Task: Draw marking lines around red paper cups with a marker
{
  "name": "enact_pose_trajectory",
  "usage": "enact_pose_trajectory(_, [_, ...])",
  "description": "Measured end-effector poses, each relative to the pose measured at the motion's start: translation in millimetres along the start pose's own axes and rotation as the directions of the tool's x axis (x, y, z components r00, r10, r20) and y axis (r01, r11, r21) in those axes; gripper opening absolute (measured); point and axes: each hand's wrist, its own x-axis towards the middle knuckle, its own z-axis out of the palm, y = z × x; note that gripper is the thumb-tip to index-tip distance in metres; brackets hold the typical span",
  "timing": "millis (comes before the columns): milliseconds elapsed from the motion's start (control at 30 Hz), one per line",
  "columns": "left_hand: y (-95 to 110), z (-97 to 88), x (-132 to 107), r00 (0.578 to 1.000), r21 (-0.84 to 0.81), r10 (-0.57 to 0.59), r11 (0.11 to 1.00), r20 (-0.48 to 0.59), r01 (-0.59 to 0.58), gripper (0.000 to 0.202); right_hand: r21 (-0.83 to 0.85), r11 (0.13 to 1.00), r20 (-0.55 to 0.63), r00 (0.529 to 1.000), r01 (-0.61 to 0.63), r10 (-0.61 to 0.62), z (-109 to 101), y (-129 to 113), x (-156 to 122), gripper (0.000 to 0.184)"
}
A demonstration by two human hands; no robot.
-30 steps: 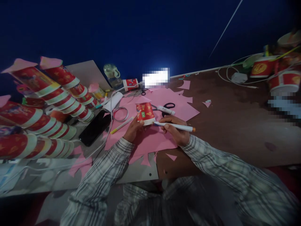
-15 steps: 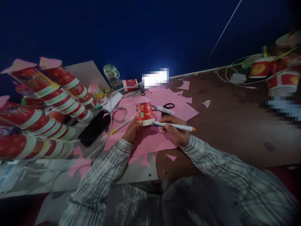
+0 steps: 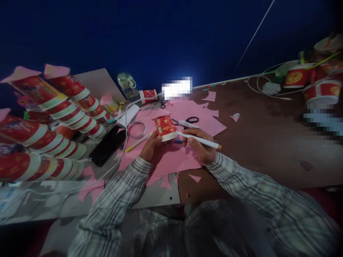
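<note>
My left hand (image 3: 151, 147) is closed around the lower left of a red paper cup (image 3: 165, 125) with gold figures and a pale band at its near end. The cup is tilted above pink paper (image 3: 166, 162). My right hand (image 3: 201, 144) grips a white marker (image 3: 202, 141) with an orange end; its tip is at the cup's pale band. Below the tip, something blue (image 3: 177, 141) lies on the paper. Just beyond the right hand are black-handled scissors (image 3: 192, 120) and a white tube-like stick (image 3: 187, 124). A yellow-tipped marker (image 3: 138, 142) lies left of the left hand.
Stacked red cups with pink tops (image 3: 72, 110) crowd the left side. Near them are a black phone (image 3: 107, 145), a roll of tape (image 3: 137, 130), a white cable (image 3: 124, 142) and a clear bottle (image 3: 127, 85). More cups (image 3: 297, 76) stand far right.
The cup has turned and tilted in my left hand, so its printed figures have shifted. The marker has risen slightly and now slants more, its tip against the pale band.
</note>
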Motion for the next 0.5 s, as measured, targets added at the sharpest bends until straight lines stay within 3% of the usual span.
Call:
enact_pose_trajectory(267, [-5.7, -11.1, 1.3, 0.998, -0.053, -0.055, 0.997, -0.017, 0.054, 0.049, 0.073, 0.997, 0.106, 0.994, -0.035, 0.027, 0.0, -4.4, -0.5, 0.033])
enact_pose_trajectory(500, [-6.3, -0.1, -1.1, 0.998, 0.086, 0.064, 0.994, -0.005, -0.064, 0.053, 0.097, 0.995, 0.101, 0.995, -0.035, 0.025, 1.1, -3.8, -0.8, 0.033])
